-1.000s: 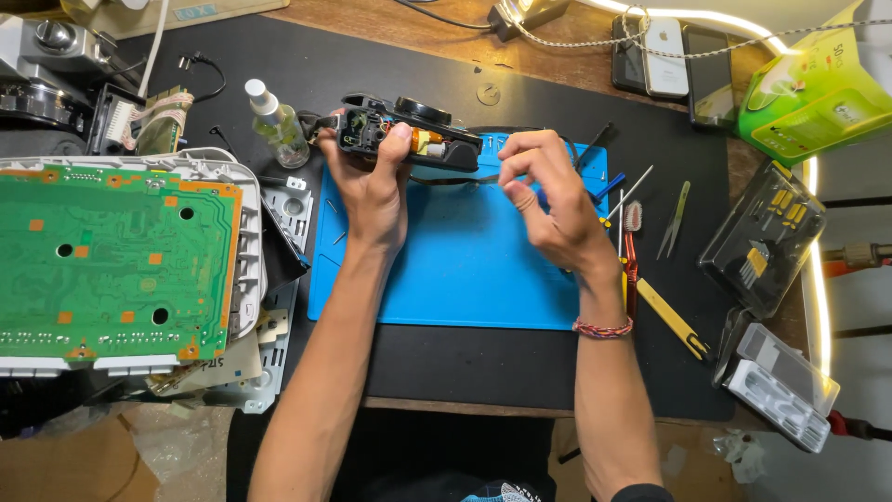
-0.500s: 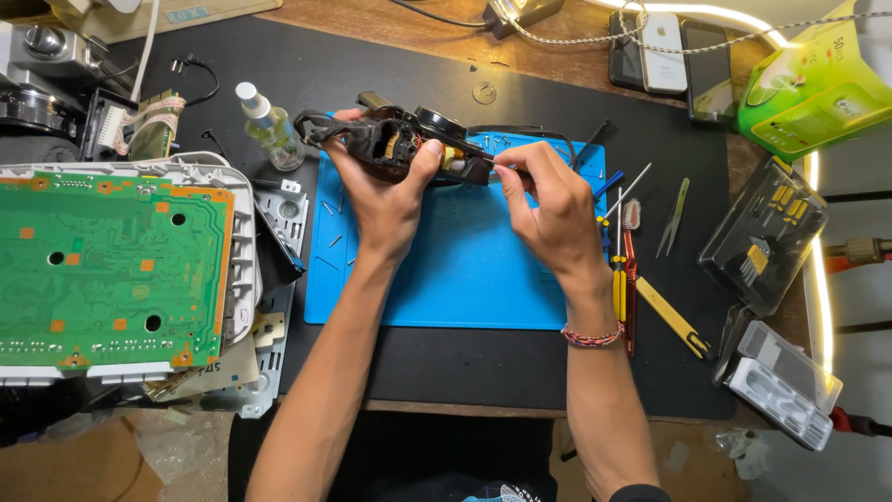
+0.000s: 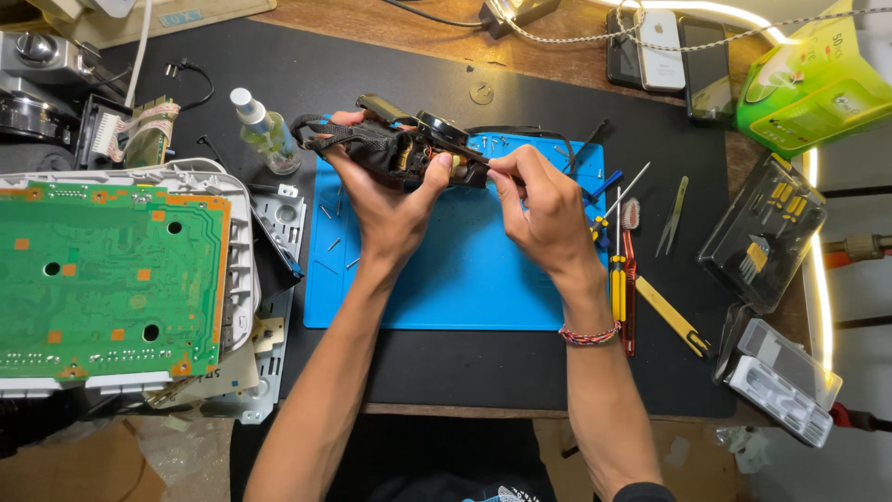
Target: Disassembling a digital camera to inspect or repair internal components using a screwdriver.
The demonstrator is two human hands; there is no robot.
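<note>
We see the work mat (image 3: pixel 446 288) lying on the bench (image 3: pixel 437 42), a circuit board (image 3: pixel 102 279) to its left, screwdrivers (image 3: pixel 618 279) and tweezers (image 3: pixel 671 218) to its right, phones (image 3: pixel 664 51) behind.

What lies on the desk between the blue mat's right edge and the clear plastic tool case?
In the head view, between blue mat and tool case: yellow-handled screwdrivers, red-handled brush, tweezers, yellow tool.

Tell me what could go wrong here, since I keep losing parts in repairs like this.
Loose screws lie scattered on the blue mat; a forearm sweep could flick them away. The left hand holds the opened black device above the mat while the right hand pinches at its edge, so a slip might strain its wiring or drop it.
</note>
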